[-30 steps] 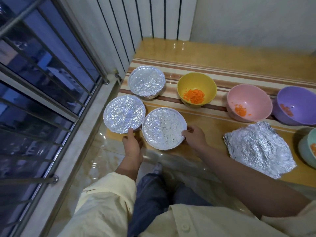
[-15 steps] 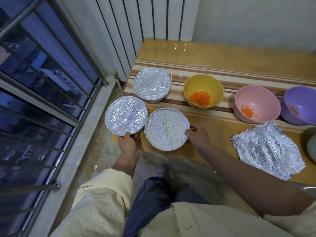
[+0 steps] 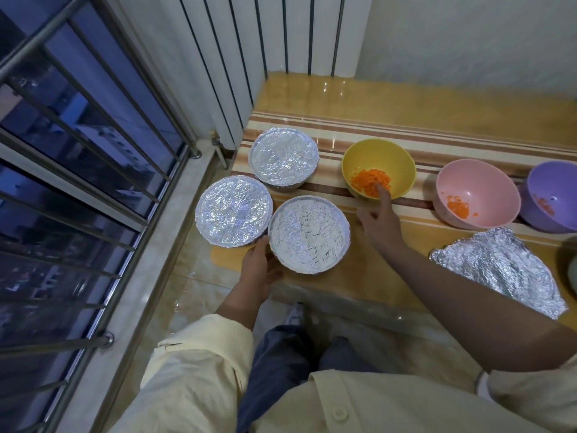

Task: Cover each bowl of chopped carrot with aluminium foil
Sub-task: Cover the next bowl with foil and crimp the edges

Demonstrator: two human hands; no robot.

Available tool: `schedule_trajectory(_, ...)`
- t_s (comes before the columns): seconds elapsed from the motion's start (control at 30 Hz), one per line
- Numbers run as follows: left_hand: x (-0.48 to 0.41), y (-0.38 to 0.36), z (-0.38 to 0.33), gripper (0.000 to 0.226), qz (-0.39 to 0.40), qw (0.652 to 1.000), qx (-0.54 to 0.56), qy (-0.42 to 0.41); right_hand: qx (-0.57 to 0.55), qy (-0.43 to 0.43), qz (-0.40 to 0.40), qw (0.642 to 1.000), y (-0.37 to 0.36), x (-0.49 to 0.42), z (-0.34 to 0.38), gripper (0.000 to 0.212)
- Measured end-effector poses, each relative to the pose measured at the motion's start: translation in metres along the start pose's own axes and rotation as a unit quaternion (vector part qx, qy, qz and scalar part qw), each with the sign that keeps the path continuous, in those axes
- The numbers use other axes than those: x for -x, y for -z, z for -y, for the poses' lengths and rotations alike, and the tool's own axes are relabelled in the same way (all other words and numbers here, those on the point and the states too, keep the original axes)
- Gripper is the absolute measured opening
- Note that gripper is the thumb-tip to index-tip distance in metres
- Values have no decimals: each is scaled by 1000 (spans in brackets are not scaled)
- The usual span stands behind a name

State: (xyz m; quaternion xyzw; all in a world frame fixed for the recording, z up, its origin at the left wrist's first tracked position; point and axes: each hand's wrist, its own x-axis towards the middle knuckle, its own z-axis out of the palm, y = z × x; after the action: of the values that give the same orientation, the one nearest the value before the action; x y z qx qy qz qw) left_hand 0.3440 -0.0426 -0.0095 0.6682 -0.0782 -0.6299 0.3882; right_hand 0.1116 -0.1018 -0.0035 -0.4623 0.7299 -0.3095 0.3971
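Observation:
Three foil-covered bowls stand at the table's left end: one at the back (image 3: 283, 160), one at the left (image 3: 234, 210), one in front (image 3: 309, 234). My left hand (image 3: 260, 267) rests against the near left side of the front covered bowl, fingers relaxed. My right hand (image 3: 377, 217) is off that bowl, empty, with a finger stretched to the near rim of the uncovered yellow bowl (image 3: 378, 168) of chopped carrot. An uncovered pink bowl (image 3: 477, 193) and purple bowl (image 3: 552, 203) hold a little carrot. A crumpled foil sheet (image 3: 499, 270) lies at the right front.
The glossy striped tabletop (image 3: 437, 142) meets a white radiator (image 3: 265, 51) at the back. A barred window (image 3: 78, 151) runs along the left with a stone sill. Another bowl's edge (image 3: 573, 270) shows at the far right. My knees are below the table's near edge.
My right hand left the right rim of the front covered bowl and moved up and right to the yellow bowl. My left hand stayed by the front bowl's left side.

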Motion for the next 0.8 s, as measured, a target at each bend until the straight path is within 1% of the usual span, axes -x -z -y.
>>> schedule_trajectory(0.1, 5, -9, 4, 35, 16, 999, 2, 29, 2, -50, 80, 996, 8, -16, 2, 67)
schedule_trajectory(0.17, 8, -13, 4, 33, 18, 999, 6, 39, 24, -51, 90, 994, 10, -22, 0, 61)
schedule_trajectory(0.33, 8, -20, 4, 27, 1, 999, 7, 32, 92, -28, 25, 995, 17, -24, -4, 29)
schedule_trajectory(0.4, 10, -22, 5, 25, -7, 1000, 6, 28, 85, -19, -1, 996, 22, -21, -9, 27)
schedule_trajectory(0.5, 11, -24, 7, 21, -15, 1000, 7, 19, 77, -1, -36, 996, 32, -12, -16, 31)
schedule_trajectory(0.6, 11, -26, 12, 20, -27, 1000, 2, -1, 72, 16, -42, 996, 44, -2, -26, 30)
schedule_trajectory(0.67, 12, -28, 19, 18, -78, 996, -6, -37, 76, 32, -40, 996, 50, 7, -34, 31)
schedule_trajectory(0.7, 13, -28, 22, 19, -126, 990, -29, -65, 71, 37, -40, 996, 52, 11, -37, 31)
schedule_trajectory(0.73, 15, -28, 25, 21, -185, 976, -64, -94, 61, 39, -42, 997, 55, 16, -40, 32)
schedule_trajectory(0.8, 25, -31, 29, 28, -294, 934, -130, -159, 34, 45, -44, 997, 61, 26, -44, 31)
